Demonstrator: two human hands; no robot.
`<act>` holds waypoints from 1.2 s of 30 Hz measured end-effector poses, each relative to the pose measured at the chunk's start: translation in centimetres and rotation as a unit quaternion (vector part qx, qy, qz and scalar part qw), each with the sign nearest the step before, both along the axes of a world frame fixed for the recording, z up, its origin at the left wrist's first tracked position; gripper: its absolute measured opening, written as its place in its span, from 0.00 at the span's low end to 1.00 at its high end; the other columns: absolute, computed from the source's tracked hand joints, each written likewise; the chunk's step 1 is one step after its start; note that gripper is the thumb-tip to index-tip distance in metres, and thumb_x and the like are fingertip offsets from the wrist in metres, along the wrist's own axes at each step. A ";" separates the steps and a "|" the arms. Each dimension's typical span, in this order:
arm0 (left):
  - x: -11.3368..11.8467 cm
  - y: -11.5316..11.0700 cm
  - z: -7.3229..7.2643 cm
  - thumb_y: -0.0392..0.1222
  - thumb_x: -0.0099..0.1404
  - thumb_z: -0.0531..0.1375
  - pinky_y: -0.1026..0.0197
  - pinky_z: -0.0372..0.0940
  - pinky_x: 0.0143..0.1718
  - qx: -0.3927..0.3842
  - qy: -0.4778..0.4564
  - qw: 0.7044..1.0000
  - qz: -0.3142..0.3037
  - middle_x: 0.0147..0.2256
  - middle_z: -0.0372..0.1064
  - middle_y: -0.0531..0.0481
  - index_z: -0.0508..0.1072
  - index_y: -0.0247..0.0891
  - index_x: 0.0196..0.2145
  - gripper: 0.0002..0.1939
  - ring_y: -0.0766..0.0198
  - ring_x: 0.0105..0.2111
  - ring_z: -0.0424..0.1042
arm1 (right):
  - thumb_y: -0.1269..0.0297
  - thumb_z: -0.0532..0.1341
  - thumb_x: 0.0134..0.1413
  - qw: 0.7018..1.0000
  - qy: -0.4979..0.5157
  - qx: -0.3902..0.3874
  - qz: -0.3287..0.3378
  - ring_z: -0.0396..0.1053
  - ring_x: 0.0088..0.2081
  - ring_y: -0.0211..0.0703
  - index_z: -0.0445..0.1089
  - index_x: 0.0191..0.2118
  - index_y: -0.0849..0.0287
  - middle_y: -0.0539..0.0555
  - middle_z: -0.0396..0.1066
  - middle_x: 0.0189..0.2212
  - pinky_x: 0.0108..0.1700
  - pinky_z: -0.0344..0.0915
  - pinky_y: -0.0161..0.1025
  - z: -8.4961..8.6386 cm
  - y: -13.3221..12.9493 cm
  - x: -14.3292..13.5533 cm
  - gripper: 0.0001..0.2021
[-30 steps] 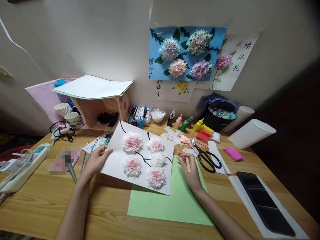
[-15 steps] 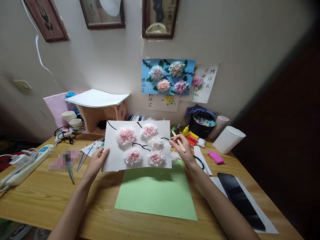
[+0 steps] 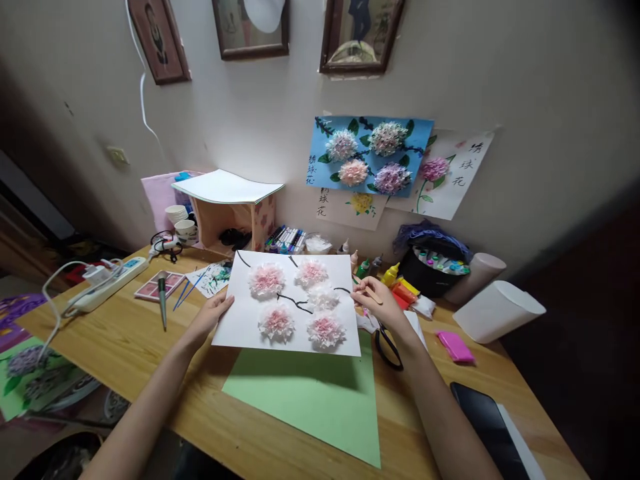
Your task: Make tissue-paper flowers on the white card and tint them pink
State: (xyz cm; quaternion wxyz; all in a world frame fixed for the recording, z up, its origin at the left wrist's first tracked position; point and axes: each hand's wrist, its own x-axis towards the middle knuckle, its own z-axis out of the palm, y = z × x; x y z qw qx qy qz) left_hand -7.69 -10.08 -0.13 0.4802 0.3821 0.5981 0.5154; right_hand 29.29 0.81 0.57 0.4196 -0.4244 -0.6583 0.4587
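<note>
Between my two hands a white sheet of paper (image 3: 245, 330) is held up, tilted, above the table. Several fluffy pink and white paper flowers (image 3: 326, 330) stand out from it, with black branch lines around them. My left hand (image 3: 213, 317) pinches the sheet's left edge, thumb on the front. The right edge is gripped by my right hand (image 3: 377, 303), which also has a wooden craft stick (image 3: 373, 294) between its fingers. Below the sheet lies a green sheet of paper (image 3: 310, 400), partly covered by it. Black-handled scissors (image 3: 389, 350) lie partly hidden beside my right wrist.
On the left are a power strip (image 3: 107, 283), a pink palette (image 3: 145, 287) and a brush (image 3: 162, 300). Markers (image 3: 286, 239) and paint bottles (image 3: 391, 274) stand at the back. A black phone (image 3: 487, 427) and a pink packet (image 3: 455, 347) lie right. Finished flower pictures (image 3: 370, 157) hang on the wall.
The view has swung left, so the scene sits further right and the floor at the left shows. The sheet is slightly lower and tilted more; both hands keep their hold.
</note>
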 end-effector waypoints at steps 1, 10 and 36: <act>0.0 -0.2 -0.3 0.58 0.42 0.69 0.61 0.65 0.29 -0.006 -0.010 1.000 0.005 0.30 0.76 0.45 0.73 0.33 0.35 0.29 0.58 0.27 0.72 | 0.62 0.64 0.43 1.000 -0.015 -0.002 0.004 0.69 0.27 0.39 0.59 0.29 0.57 0.49 0.68 0.29 0.31 0.69 0.38 -0.3 0.0 0.1 0.12; -1.1 -2.5 -4.0 0.57 0.45 0.68 0.63 0.62 0.25 -0.047 -0.077 0.996 -0.012 0.27 0.76 0.46 0.73 0.33 0.33 0.25 0.63 0.23 0.70 | 0.55 0.61 0.50 0.983 -0.162 0.063 -0.059 0.73 0.31 0.49 0.67 0.32 0.57 0.56 0.74 0.32 0.30 0.68 0.41 -0.3 -1.3 -0.7 0.10; -6.8 2.7 -7.7 0.67 0.42 0.63 0.57 0.68 0.32 -0.041 0.049 0.995 -0.079 0.30 0.76 0.43 0.73 0.32 0.37 0.35 0.52 0.31 0.74 | 0.68 0.45 0.59 0.902 -0.187 0.166 -0.351 0.72 0.36 0.44 0.67 0.49 0.59 0.59 0.71 0.41 0.43 0.67 0.45 -9.8 -7.7 -1.8 0.18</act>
